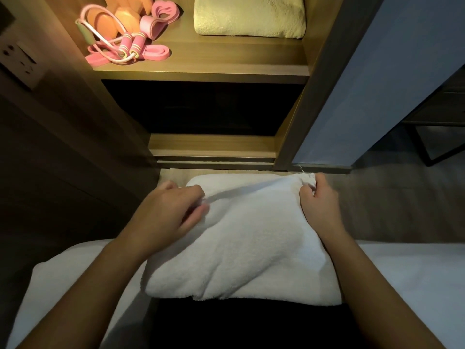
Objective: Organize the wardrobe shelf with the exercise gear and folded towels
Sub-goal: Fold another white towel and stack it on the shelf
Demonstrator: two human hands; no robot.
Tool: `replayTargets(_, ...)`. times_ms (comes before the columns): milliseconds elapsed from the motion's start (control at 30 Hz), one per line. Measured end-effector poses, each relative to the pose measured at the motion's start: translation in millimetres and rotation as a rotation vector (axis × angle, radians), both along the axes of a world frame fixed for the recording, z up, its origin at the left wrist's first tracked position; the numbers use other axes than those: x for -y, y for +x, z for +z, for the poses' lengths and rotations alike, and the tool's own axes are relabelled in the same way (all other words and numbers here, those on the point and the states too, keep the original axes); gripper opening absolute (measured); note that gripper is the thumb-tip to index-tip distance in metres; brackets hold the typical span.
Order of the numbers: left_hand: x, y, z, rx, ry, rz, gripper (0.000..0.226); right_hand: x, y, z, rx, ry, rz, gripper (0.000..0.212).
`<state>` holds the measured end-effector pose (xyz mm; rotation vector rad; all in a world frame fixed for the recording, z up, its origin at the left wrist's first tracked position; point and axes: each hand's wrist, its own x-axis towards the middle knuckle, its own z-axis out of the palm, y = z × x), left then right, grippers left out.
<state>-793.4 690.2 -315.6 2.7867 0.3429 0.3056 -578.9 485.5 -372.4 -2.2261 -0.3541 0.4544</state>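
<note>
A white towel (251, 238) lies folded across my lap, in front of the wardrobe. My left hand (171, 210) pinches its far left edge. My right hand (318, 197) grips the far right corner, fingers curled round the cloth. On the lit wardrobe shelf (226, 64) above, a folded pale yellow towel (249, 16) sits at the right. At the shelf's left lie pink resistance bands (153, 52), a pink jump rope (128, 46) and orange dumbbells (120, 18) in a loose heap.
A dark lower compartment (201, 109) opens under the shelf. The wardrobe's open door (377, 84) stands at the right. A wall socket (20, 64) is at the left. White bedding (415, 285) lies on both sides of my lap.
</note>
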Motion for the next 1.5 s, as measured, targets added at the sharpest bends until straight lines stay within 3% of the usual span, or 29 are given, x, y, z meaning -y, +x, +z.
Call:
replayTargets(100,6.3,-8.1,17.7,-0.14,-0.007,-0.233,0.02,2.4,-1.8,4.8,-0.012,0.037,0.035,0.002)
replayTargets(200,31.6,-16.6,15.7,-0.337,-0.161,-0.323,0.032,5.4,-7.6,11.5,0.002,0.099,0.07,0.022)
replayTargets(300,50.5,-20.4,7.9,-0.357,-0.382,-0.161,0.044,7.3,-14.7,16.9,0.031,0.138,0.096,0.032)
replayTargets(367,53.6,-18.3,6.4,-0.306,-0.4,0.034,0.034,7.1,-17.2,18.0,0.022,0.136,0.09,0.027)
replayTargets(433,51.8,-14.6,4.4,-0.324,-0.382,0.191,0.01,7.0,-17.8,18.2,0.022,0.142,0.084,0.028)
replayTargets(600,39.2,-0.9,10.4,-0.457,-0.274,0.286,0.055,8.5,-18.6,19.8,0.032,0.162,0.08,0.03)
replayTargets(667,33.8,1.4,10.2,-0.526,-0.275,0.269,0.052,9.8,-18.9,19.9,0.045,0.155,0.077,0.03)
replayTargets(733,28.5,2.9,14.0,-0.571,-0.308,0.249,0.033,10.3,-19.1,19.6,0.051,0.153,0.075,0.03)
replayTargets(833,12.9,7.8,21.0,-0.655,-0.208,0.202,0.012,9.9,-17.4,21.6,0.066,0.163,0.096,0.026)
replayTargets(967,-11.2,18.0,39.0,-0.957,-0.1,0.002,0.012,8.7,-12.9,26.1,0.09,0.182,0.153,0.012)
replayTargets(1067,-21.7,23.3,49.6,-1.087,0.138,-0.202,0.014,6.3,-10.5,29.9,0.143,0.212,0.175,0.013)
replayTargets(1133,-27.5,23.8,50.8,-1.036,0.283,-0.246,0.013,6.2,-9.6,32.6,0.165,0.251,0.175,0.015)
replayTargets(1200,-33.6,21.0,49.5,-0.924,0.247,-0.198,0.011,8.5,-7.9,35.6,0.186,0.293,0.161,0.013)
replayTargets(1400,-37.3,-0.7,57.7,-0.406,-0.518,0.109,0.017,15.3,-7.5,38.0,0.159,0.366,0.098,0.01)
replayTargets(1500,-40.1,-9.6,61.4,-0.285,-0.568,0.206,0.017,12.4,-10.5,45.3,0.149,0.403,0.082,0.014)
